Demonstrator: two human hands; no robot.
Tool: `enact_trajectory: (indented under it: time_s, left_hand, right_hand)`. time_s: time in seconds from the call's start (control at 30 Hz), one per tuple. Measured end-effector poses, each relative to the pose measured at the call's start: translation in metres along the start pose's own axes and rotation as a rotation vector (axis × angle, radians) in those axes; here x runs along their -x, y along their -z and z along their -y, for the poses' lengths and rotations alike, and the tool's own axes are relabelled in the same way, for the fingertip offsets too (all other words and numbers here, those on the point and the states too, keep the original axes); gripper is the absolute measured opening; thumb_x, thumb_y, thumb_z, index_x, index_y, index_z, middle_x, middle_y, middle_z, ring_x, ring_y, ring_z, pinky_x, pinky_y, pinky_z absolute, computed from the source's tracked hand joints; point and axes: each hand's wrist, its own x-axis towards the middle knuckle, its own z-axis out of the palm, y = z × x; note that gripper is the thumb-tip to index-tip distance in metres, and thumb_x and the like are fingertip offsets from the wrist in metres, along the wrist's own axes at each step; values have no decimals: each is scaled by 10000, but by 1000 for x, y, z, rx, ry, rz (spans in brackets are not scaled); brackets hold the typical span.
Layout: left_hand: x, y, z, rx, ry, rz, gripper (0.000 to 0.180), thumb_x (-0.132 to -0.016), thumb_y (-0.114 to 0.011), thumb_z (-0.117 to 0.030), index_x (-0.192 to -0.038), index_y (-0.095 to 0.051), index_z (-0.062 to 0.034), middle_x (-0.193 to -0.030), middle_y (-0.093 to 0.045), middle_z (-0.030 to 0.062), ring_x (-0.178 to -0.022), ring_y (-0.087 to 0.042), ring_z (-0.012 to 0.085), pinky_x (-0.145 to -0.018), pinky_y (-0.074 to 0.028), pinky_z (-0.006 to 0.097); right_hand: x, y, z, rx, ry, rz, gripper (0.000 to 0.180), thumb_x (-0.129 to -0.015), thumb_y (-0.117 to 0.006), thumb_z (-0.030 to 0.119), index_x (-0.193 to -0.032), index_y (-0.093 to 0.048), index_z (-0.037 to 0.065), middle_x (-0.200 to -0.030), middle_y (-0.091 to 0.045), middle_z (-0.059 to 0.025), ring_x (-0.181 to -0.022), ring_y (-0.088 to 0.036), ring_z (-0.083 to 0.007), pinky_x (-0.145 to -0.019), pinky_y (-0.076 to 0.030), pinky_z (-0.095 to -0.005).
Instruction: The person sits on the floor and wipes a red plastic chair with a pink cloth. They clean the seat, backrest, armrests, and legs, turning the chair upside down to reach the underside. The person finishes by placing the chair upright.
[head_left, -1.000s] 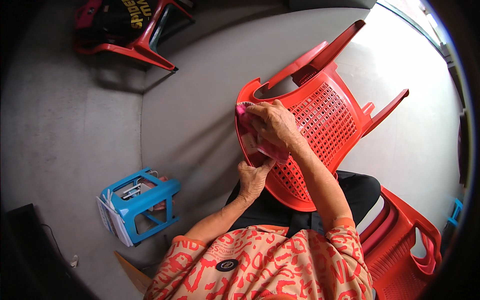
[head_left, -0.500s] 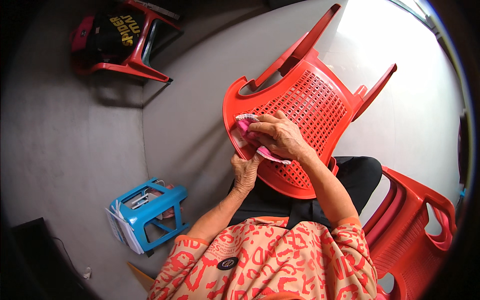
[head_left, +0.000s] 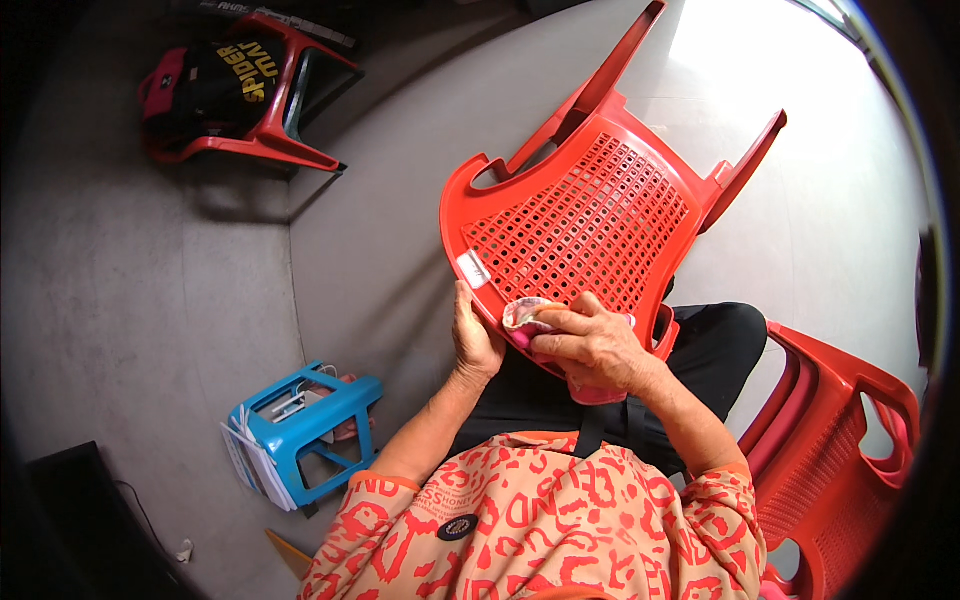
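A red plastic chair (head_left: 590, 215) leans tipped over against my lap, its holed panel facing up and two legs pointing away from me. My left hand (head_left: 477, 335) grips its near left rim, thumb along the edge and the other fingers hidden beneath. In my right hand (head_left: 600, 345) a pink cloth with a pale border (head_left: 598, 393) is bunched and pressed on the panel's near edge. A small white label (head_left: 473, 268) sticks to the rim just beyond my left hand.
More red plastic chairs (head_left: 820, 480) stand stacked close on my right. A blue stool (head_left: 305, 430) holding papers and cables is at the left. Farther off, another red chair (head_left: 260, 147) carries a black and pink bag (head_left: 215, 88). A dark flat panel (head_left: 95, 520) sits lower left.
My right hand has drawn the cloth nearer to me along the rim, uncovering the white label. My left hand has shifted slightly left on the edge.
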Motion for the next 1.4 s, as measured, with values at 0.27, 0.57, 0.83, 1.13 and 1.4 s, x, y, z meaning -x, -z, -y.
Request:
enact_trajectory:
  time_s: [0.27, 0.57, 0.83, 1.13, 1.4]
  left_hand:
    - [2, 1, -3, -34, 38, 186, 534, -984, -276, -434, -1273, -489, -38, -1209, -564, 103, -1141, -536, 225, -998, -415, 374]
    - [2, -5, -3, -80, -13, 11, 630, -993, -316, -527, -1344, -418, -14, -1285, -547, 132, -1132, -566, 256, -981, -451, 400]
    - [6, -40, 7, -232, -250, -109, 470, -885, -652, -137, -1288, -467, 17, -1247, -564, 123, -1073, -586, 193, -935, -488, 351]
    - [2, -37, 7, -503, -307, -174, 537, -803, -708, 18, -1284, -470, 13, -1222, -580, 118, -1029, -607, 201, -900, -527, 346]
    - [0, -30, 9, -548, -295, -197, 514, -812, -698, 15, -1273, -472, 18, -1208, -585, 124, -1026, -604, 202, -897, -517, 339]
  right_hand:
    - [-74, -13, 7, 64, -27, -17, 296, -705, -668, 123, -1001, -658, 133, -1040, -594, 3, -896, -535, -250, -748, -484, -332]
    - [-20, 8, 8, 35, 33, 61, 220, -776, -680, 205, -992, -667, 163, -1072, -615, 32, -835, -551, -221, -751, -474, -315]
    - [51, -7, 6, 11, -185, -207, 270, -741, -716, 196, -1004, -654, 187, -1206, -579, 8, -803, -519, -250, -652, -493, -326]
    - [50, -9, -48, 184, -376, -563, 302, -724, -708, 71, -1014, -644, 124, -1079, -585, -123, -813, -570, -302, -664, -513, -377]
    - [38, 11, -119, 474, -850, -697, 320, -790, -658, 127, -1105, -605, 127, -1150, -562, -102, -886, -550, -322, -688, -534, -409]
